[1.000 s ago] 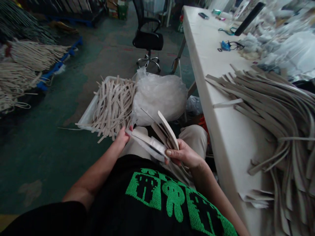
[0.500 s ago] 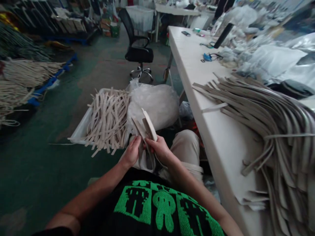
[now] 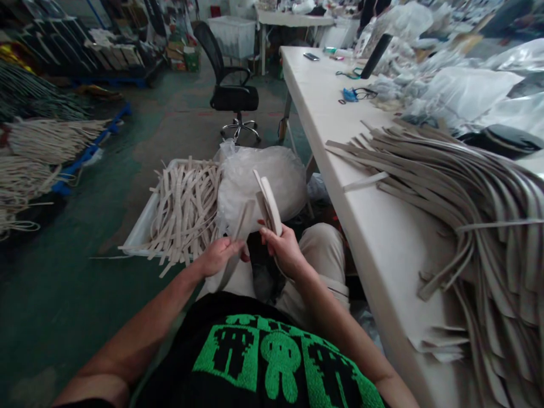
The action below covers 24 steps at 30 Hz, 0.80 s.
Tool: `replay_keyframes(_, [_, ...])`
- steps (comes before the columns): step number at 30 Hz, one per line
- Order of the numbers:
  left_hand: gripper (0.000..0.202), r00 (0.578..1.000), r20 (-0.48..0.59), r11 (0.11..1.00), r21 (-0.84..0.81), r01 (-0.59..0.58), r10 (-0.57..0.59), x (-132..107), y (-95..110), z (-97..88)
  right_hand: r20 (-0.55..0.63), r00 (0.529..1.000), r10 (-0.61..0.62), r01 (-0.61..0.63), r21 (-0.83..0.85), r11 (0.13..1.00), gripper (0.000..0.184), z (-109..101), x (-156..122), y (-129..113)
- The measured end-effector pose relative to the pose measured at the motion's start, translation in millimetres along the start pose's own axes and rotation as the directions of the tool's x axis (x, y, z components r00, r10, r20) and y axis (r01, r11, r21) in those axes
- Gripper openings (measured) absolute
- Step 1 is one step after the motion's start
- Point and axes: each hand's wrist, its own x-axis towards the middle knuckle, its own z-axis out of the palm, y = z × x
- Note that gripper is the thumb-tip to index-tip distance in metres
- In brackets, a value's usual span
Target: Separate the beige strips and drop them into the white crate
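Note:
My left hand [image 3: 221, 256] is closed on a beige strap [image 3: 243, 226] that slants up to the right, its lower part hanging over my lap. A short way to the right, my right hand [image 3: 281, 245] grips a few more beige straps [image 3: 270, 205], their ends fanned upward. A gap separates the two hands. Beyond my left hand stands a white bin [image 3: 136, 233] heaped with loose beige straps [image 3: 187, 207]. Behind my right hand is a stuffed clear plastic bag [image 3: 280, 170].
On my right a long white table [image 3: 314, 119] carries a thick bundle of grey-beige straps [image 3: 459, 175], a phone [image 3: 311, 56] and piled plastic bags [image 3: 463, 93]. An office chair [image 3: 233, 97] stands ahead. Pallets with strap heaps [image 3: 55, 139] lie at left.
My hands have moved apart. The left went down and left with one strap, while the right rose slightly with the others. The view has shifted slightly.

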Motion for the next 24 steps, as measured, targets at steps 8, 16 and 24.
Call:
replay_keyframes(8, [0.039,0.949,0.304,0.991,0.123,0.043,-0.079,-14.1,9.1,17.8,-0.010,1.000,0.021,-0.021,-0.033,0.999,0.043,-5.2,-2.8,-11.3])
replay_keyframes(16, [0.039,0.943,0.294,0.949,0.311,0.057,-0.153,-24.9,-3.2,1.7,-0.163,0.986,0.030,-0.030,0.006,1.000,0.041,-9.8,0.2,-11.0])
replay_keyframes(24, [0.028,0.962,0.113,0.901,0.392,0.187,-0.249,-50.3,-33.8,-17.5,-0.190,0.982,0.010,-0.019,-0.043,0.999,0.033,-28.6,21.3,-2.8])
